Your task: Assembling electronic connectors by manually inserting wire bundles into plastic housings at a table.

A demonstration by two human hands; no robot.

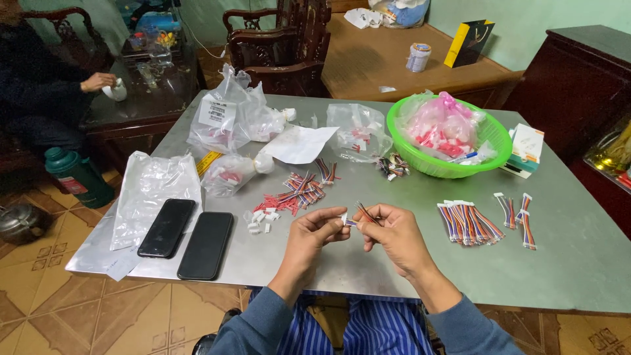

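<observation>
My left hand (314, 235) pinches a small white connector housing (344, 219) between thumb and fingertips. My right hand (390, 231) grips a short bundle of coloured wires (366, 212), its end touching the housing. Both hands hover over the near edge of the grey metal table (565, 263). Loose white housings (261, 219) lie just left of my left hand. A heap of red and multicoloured wires (296, 191) lies beyond them. To the right lies a row of finished wire harnesses (468, 222), with a few more harnesses (519, 213) beside it.
Two black phones (187, 236) lie at the front left on a clear plastic bag (148, 184). Several bags of parts (230, 121) and a green basket (490, 141) of pink bags stand further back. A small box (526, 150) sits at the right. Another person's hand (97, 81) rests on a dark table at the far left.
</observation>
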